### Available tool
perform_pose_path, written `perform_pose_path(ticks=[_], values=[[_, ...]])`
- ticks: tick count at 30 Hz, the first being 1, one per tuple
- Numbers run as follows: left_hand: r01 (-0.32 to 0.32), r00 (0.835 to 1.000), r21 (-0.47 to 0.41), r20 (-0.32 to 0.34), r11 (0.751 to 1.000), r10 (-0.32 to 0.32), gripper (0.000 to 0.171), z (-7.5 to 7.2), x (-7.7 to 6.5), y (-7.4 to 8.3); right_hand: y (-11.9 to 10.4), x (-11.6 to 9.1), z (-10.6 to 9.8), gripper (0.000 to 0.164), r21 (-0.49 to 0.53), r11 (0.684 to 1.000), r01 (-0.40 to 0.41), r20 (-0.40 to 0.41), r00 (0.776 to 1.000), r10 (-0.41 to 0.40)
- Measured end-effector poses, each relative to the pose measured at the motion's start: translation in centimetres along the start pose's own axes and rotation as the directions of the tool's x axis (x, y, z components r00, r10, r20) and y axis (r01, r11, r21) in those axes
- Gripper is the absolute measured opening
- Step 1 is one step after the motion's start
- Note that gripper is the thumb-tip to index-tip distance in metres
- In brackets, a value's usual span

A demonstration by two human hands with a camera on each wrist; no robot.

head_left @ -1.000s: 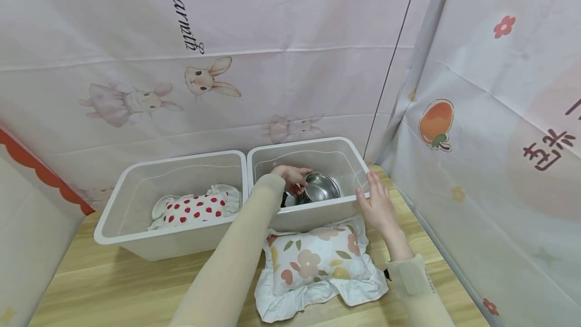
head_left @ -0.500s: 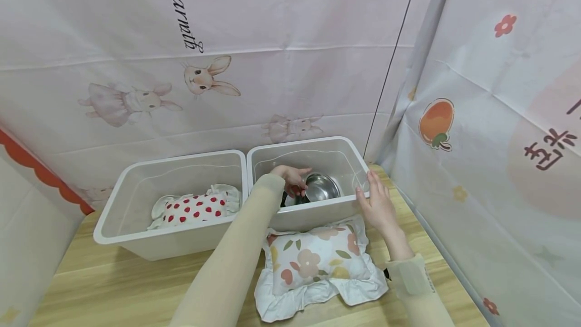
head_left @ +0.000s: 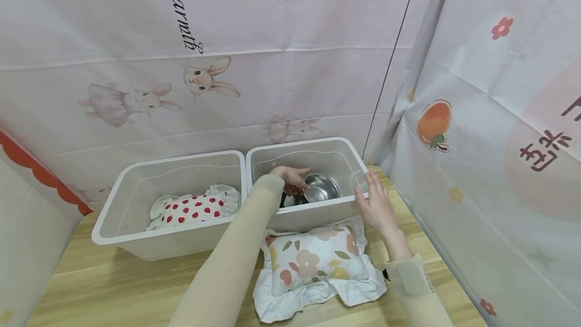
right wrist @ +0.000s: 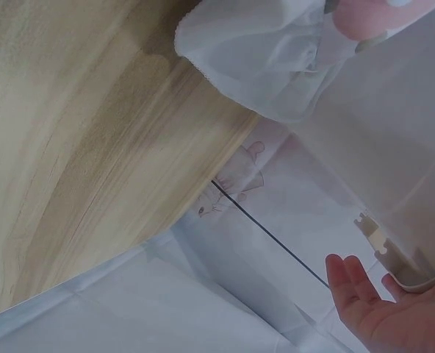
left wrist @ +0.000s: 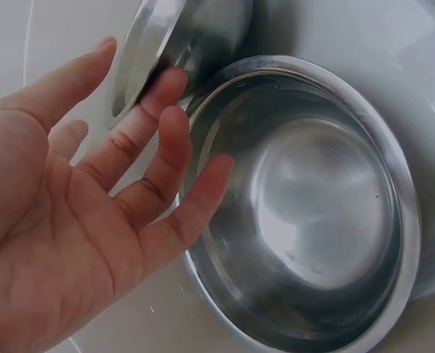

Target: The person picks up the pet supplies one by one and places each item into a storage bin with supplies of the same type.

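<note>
My left hand (head_left: 292,178) reaches down inside the right white bin (head_left: 297,148). Its fingers are spread and loosely bent, and nothing lies in the palm. Just past the fingertips, a round stainless steel bowl (left wrist: 328,198) stands with its opening facing up; the little finger overlaps its rim in the left wrist view. A second steel bowl (left wrist: 203,37) leans on its side behind the fingers. My right hand (head_left: 378,203) rests against the front right corner of the bin, with fairly straight fingers (right wrist: 342,279) along the outside.
Left of it stands another white bin (head_left: 181,158), holding a strawberry-print pillow (head_left: 195,209). A frilled floral pillow (head_left: 317,261) lies on the wooden table (head_left: 91,286) before the right bin. Something black (head_left: 283,199) shows beside my left wrist. Printed cloth walls (head_left: 290,85) enclose the table.
My left fingers have straightened a little and shifted slightly at the bowl's rim. My right hand, both bins and the pillows have stayed in place.
</note>
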State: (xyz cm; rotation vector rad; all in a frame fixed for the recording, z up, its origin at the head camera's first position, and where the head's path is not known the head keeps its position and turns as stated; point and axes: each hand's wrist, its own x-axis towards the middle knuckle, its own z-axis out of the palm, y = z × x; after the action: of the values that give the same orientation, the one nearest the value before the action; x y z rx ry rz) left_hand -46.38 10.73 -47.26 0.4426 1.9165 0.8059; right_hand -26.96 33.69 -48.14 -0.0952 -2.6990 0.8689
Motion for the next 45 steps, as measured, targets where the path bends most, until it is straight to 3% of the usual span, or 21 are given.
perform_pose_path(ticks=[12,18,24,30,37,45], values=[[-0.007,0.999,0.114,-0.039,0.993,0.011,0.087,-0.1,-0.2,-0.2,-0.1,-0.1,0.0,0.065,-0.002,1.000,0.010,-0.006,1.000,-0.010],[0.007,0.999,0.101,-0.049,0.995,-0.002,0.081,-0.2,-0.2,-0.1,0.0,-0.1,0.1,0.064,-0.003,1.000,0.005,-0.011,1.000,-0.005],[0.002,0.997,0.011,-0.081,1.000,-0.001,0.076,-0.2,-0.4,0.3,-0.1,0.0,0.1,0.064,0.000,1.000,0.004,-0.002,1.000,-0.004],[-0.019,0.994,0.079,-0.105,0.997,0.027,0.075,0.0,-0.9,0.8,-0.3,0.0,0.0,0.065,-0.002,1.000,0.006,-0.003,1.000,-0.006],[0.021,0.994,0.039,-0.110,0.999,-0.016,0.076,0.2,-1.0,0.5,-0.3,0.1,-0.1,0.065,0.005,1.000,-0.002,0.009,1.000,0.002],[0.040,0.991,0.074,-0.127,0.997,-0.030,0.078,0.4,-1.3,0.1,-0.2,0.1,0.0,0.066,0.008,1.000,-0.017,0.027,0.999,0.017]])
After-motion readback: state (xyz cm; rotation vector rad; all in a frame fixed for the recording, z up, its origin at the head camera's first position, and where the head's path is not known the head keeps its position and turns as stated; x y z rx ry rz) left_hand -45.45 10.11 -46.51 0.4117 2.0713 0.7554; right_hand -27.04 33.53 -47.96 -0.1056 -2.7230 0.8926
